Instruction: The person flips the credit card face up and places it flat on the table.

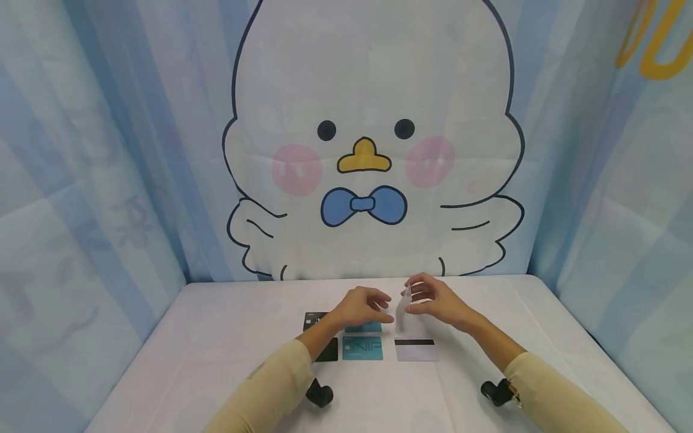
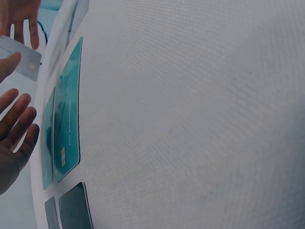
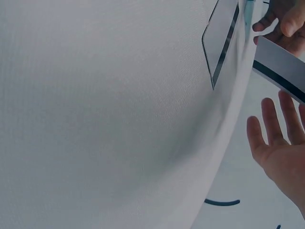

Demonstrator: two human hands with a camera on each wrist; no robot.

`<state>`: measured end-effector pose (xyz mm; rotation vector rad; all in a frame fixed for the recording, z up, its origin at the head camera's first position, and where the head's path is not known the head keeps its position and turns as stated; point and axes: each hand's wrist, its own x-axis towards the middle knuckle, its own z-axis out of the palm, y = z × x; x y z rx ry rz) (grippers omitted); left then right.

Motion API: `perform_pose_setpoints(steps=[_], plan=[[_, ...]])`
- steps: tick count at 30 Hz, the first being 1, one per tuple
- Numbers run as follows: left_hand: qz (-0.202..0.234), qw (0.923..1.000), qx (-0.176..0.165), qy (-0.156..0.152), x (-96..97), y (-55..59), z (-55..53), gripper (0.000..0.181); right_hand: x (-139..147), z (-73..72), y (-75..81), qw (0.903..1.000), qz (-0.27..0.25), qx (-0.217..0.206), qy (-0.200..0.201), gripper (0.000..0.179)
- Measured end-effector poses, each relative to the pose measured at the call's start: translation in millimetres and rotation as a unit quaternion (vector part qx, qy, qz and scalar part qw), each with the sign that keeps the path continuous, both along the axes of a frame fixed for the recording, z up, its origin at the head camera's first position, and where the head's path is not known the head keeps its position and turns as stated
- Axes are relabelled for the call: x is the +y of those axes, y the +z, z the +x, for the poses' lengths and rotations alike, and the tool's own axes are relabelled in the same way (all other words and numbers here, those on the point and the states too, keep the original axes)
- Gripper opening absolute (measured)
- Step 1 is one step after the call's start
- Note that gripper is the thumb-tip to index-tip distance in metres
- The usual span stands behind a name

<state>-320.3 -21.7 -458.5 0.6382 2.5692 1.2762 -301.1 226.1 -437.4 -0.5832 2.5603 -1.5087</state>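
My right hand (image 1: 438, 304) holds a pale bank card (image 1: 402, 308) on edge above the table, pinched between thumb and fingers. A dark stripe runs along the card (image 3: 281, 67) in the right wrist view, and its chip side faces the left wrist view. Just left of it, my left hand (image 1: 364, 305) hovers with relaxed, spread fingers, holding nothing. Under that hand lie two teal cards, the nearer one (image 1: 363, 349) showing fully and the farther one (image 1: 364, 328) partly covered. A pale card (image 1: 415, 350) lies stripe up in front of the right hand.
Left of the teal cards are two dark cards, a farther one (image 1: 314, 319) and a nearer one (image 1: 328, 351), both partly hidden by the left arm. They all lie on a white-covered table (image 1: 216, 343). Behind it hangs a curtain (image 1: 368, 246) with a cartoon bird.
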Motion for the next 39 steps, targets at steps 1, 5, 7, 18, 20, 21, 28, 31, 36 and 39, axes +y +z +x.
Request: perform_pose_setpoints(steps=[1,5,7,18,20,21,28,31,36,39], plan=[[0.002,1.0,0.0,-0.001,0.1,0.4,0.2,0.05,0,0.1,0.2,1.0,0.0,-0.004,-0.003,0.05],[0.011,0.9999,-0.006,-0.001,0.6,2.0,1.0,0.048,0,-0.7,-0.9,0.9995,-0.004,-0.027,-0.013,0.052],[0.012,0.9999,-0.009,-0.001,0.8,2.6,1.2,0.047,0,-1.4,-1.4,0.9992,-0.01,-0.036,-0.014,0.053],[0.007,0.9997,-0.021,0.009,1.7,2.3,-0.3,0.046,2,-0.9,-0.9,0.9989,-0.009,-0.044,-0.012,0.054],[0.003,0.9998,-0.018,0.011,2.0,1.9,-1.0,0.046,4,-1.2,-0.5,0.9993,0.007,-0.033,-0.017,0.053],[-0.001,0.9998,-0.015,0.011,2.2,1.7,-1.3,0.046,4,-1.2,-0.4,0.9994,0.017,-0.026,-0.019,0.052],[-0.042,0.9991,0.007,0.01,5.0,2.0,-4.1,0.046,9,-1.0,-2.7,0.9953,0.088,0.023,-0.032,0.049],[-0.064,0.9975,0.028,0.004,7.0,2.6,-4.2,0.047,11,-2.1,-6.4,0.9918,0.119,0.031,-0.035,0.047],[-0.086,0.9951,0.048,-0.004,11.5,2.1,-2.2,0.047,11,-2.7,-12.2,0.9832,0.172,0.044,-0.04,0.044],[-0.102,0.9934,0.05,-0.007,14.4,0.6,-1.3,0.047,12,-1.6,-13.9,0.9789,0.193,0.056,-0.037,0.043]])
